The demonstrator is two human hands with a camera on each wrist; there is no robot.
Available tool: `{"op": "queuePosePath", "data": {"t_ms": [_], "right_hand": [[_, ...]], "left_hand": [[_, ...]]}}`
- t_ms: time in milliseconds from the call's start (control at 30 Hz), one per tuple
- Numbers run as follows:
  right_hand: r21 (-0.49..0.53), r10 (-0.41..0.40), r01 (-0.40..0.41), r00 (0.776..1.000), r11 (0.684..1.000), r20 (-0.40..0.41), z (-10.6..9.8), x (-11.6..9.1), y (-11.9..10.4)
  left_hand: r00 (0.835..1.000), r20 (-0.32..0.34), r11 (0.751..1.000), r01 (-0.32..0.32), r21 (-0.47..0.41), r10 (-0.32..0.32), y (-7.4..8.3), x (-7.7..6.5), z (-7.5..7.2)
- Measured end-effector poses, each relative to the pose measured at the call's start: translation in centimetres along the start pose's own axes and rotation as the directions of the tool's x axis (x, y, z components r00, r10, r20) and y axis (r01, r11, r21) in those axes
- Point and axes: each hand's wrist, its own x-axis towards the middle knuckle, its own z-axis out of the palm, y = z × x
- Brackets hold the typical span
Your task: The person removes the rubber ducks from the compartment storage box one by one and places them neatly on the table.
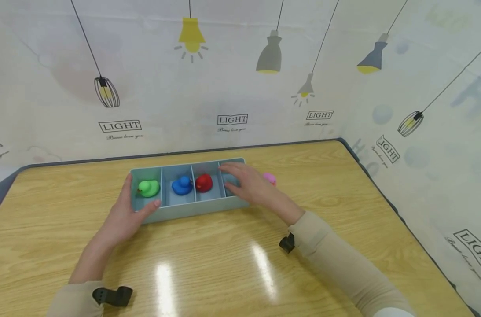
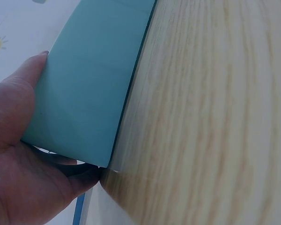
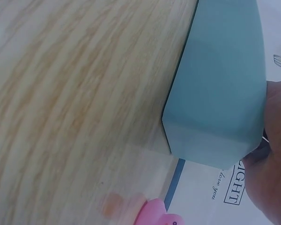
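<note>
I have the left hand (image 1: 123, 215) on the far left of my head view, holding the left end of the blue-grey tray (image 1: 192, 209), thumb over the near rim and fingers around the end; the left wrist feed shows the same grip from below the rim. The tray sits on the wood-grain table (image 1: 208, 264), split into four compartments in a row. In the leftmost I see the green duck (image 1: 149, 188), facing left. Next along is the blue duck (image 1: 182, 186), close to its right divider, and in the third compartment the red duck (image 1: 203, 183), close to its left divider. Over the rightmost compartment I see the right hand (image 1: 250, 182), moderately wide, thumb and fingers apart with bare floor between them; whether the fingertips touch the divider I can't tell. Furthest right, the pink duck (image 1: 269, 178) is on the table beyond the tray, partly hidden behind that hand.
</note>
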Motion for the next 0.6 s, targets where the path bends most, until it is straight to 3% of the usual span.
{"op": "queuePosePath", "data": {"t_ms": [433, 600], "right_hand": [[0.01, -0.042, 0.042, 0.997, 0.999, -0.061, -0.5, 0.9, -0.4], [0.014, 0.007, -0.006, 1.0, 1.0, -0.015, -0.6, 1.5, -1.6]], "left_hand": [[1.0, -0.007, 1.0, -0.014, -0.005, 0.014, -0.1, 0.0, -0.1], [1.0, -0.005, 1.0, -0.013, -0.003, 0.013, 0.0, 0.0, -0.1]]}}
